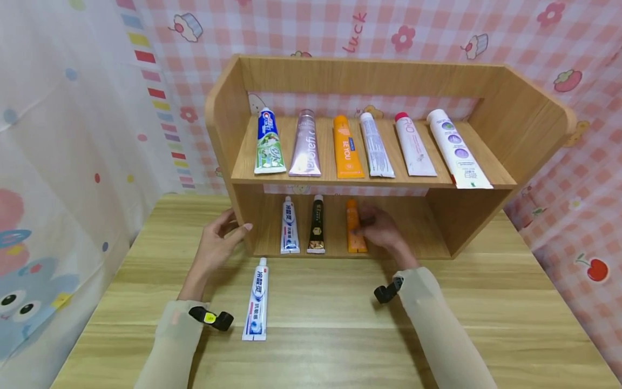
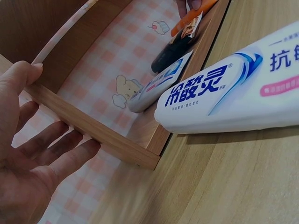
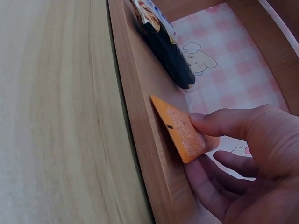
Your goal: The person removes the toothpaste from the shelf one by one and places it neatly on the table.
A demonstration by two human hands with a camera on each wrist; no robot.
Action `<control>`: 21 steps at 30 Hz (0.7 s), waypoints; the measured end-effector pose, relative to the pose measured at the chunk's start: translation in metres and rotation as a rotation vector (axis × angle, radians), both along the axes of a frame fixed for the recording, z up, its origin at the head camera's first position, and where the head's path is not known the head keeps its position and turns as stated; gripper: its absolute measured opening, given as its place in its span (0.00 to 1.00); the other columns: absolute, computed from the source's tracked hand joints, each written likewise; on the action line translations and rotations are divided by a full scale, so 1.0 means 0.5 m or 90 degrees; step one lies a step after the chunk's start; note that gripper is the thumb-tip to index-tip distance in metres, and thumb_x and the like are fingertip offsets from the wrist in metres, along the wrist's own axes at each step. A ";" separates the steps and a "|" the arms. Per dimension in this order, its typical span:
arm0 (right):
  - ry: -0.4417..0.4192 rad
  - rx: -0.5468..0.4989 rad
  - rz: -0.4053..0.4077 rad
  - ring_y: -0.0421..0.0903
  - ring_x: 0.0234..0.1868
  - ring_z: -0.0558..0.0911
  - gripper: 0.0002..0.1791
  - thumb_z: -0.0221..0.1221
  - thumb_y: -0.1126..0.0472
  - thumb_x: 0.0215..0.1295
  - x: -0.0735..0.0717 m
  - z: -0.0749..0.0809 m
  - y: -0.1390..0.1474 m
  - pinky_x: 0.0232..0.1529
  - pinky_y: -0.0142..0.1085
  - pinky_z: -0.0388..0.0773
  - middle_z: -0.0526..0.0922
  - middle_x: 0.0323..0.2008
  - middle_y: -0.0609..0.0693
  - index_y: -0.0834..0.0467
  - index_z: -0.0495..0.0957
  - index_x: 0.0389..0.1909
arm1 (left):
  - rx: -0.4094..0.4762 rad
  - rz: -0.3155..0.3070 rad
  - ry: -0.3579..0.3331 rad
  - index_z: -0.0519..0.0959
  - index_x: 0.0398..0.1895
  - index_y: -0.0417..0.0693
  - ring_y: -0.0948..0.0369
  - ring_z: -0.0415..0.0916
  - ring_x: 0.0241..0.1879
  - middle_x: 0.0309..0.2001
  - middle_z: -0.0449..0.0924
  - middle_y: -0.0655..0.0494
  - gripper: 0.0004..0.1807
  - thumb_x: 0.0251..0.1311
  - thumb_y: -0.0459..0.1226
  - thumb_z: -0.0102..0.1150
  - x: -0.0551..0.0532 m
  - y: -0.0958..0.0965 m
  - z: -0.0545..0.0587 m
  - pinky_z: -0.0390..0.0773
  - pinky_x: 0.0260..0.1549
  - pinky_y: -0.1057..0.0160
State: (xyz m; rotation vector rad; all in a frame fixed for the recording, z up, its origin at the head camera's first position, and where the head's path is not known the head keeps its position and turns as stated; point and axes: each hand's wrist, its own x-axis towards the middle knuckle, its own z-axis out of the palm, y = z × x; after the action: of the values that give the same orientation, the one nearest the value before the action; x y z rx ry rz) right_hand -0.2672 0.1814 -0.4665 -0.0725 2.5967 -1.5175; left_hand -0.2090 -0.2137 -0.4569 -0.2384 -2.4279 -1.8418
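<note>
White tube (image 1: pixel 257 302) left on near desk (image 1: pixel 330 340) | orange tube (image 1: pixel 353 222) grasped, right grip (image 1: pixel 383 229) | left grip (image 1: pixel 220 246) laid loose on shelf (image 1: pixel 369 75) | eight tubes (image 1: pixel 348 148) placed

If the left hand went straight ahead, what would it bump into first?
Probably the shelf's side; the left hand seems to touch it, though depth is hard to judge.

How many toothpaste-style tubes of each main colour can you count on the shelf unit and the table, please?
Mostly white tubes: 5
Orange tubes: 2
Black tube: 1
Metallic pink tube: 1
Blue-and-green tube: 1
Total: 10
</note>
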 end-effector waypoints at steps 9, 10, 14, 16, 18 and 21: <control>-0.092 0.004 0.022 0.52 0.48 0.79 0.38 0.69 0.69 0.59 -0.004 0.019 0.002 0.37 0.34 0.84 0.74 0.65 0.64 0.61 0.68 0.71 | 0.020 -0.005 0.011 0.69 0.74 0.48 0.44 0.72 0.68 0.70 0.72 0.42 0.31 0.69 0.40 0.64 -0.004 0.001 -0.003 0.81 0.54 0.71; -0.102 0.014 0.024 0.52 0.49 0.79 0.39 0.69 0.68 0.60 -0.005 0.022 0.003 0.37 0.34 0.84 0.73 0.66 0.63 0.60 0.68 0.72 | 0.017 -0.005 0.011 0.69 0.74 0.48 0.44 0.72 0.68 0.70 0.72 0.42 0.31 0.69 0.40 0.64 -0.004 0.001 -0.003 0.81 0.54 0.71; -0.146 0.028 0.040 0.53 0.53 0.79 0.41 0.68 0.66 0.61 -0.006 0.030 0.009 0.41 0.37 0.86 0.71 0.69 0.63 0.58 0.64 0.75 | 0.009 0.001 0.006 0.69 0.75 0.49 0.44 0.72 0.68 0.71 0.72 0.43 0.32 0.69 0.41 0.64 -0.003 0.001 -0.003 0.82 0.54 0.70; -0.159 0.040 0.052 0.54 0.55 0.79 0.42 0.68 0.65 0.61 -0.007 0.034 0.012 0.44 0.39 0.87 0.71 0.70 0.63 0.58 0.63 0.76 | 0.008 0.001 0.002 0.68 0.75 0.50 0.44 0.72 0.69 0.71 0.71 0.43 0.33 0.69 0.42 0.64 -0.002 0.000 -0.003 0.82 0.55 0.68; -0.167 0.039 0.060 0.54 0.55 0.80 0.43 0.67 0.65 0.60 -0.008 0.034 0.014 0.45 0.41 0.88 0.71 0.71 0.63 0.59 0.62 0.76 | 0.009 0.000 0.001 0.68 0.76 0.50 0.45 0.72 0.69 0.72 0.71 0.44 0.33 0.69 0.43 0.65 0.000 0.000 -0.001 0.83 0.55 0.67; -0.171 0.042 0.061 0.53 0.54 0.81 0.42 0.67 0.64 0.60 -0.007 0.031 0.017 0.44 0.41 0.88 0.71 0.71 0.63 0.59 0.63 0.76 | 0.011 0.000 -0.003 0.68 0.76 0.51 0.45 0.71 0.69 0.72 0.71 0.44 0.34 0.69 0.43 0.65 0.001 0.000 0.000 0.83 0.54 0.67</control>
State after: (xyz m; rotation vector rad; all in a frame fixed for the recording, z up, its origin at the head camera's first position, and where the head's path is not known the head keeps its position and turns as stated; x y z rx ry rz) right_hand -0.2704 0.1900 -0.4511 0.0139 2.3918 -1.3094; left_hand -0.2085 -0.2139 -0.4569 -0.2325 -2.4146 -1.8642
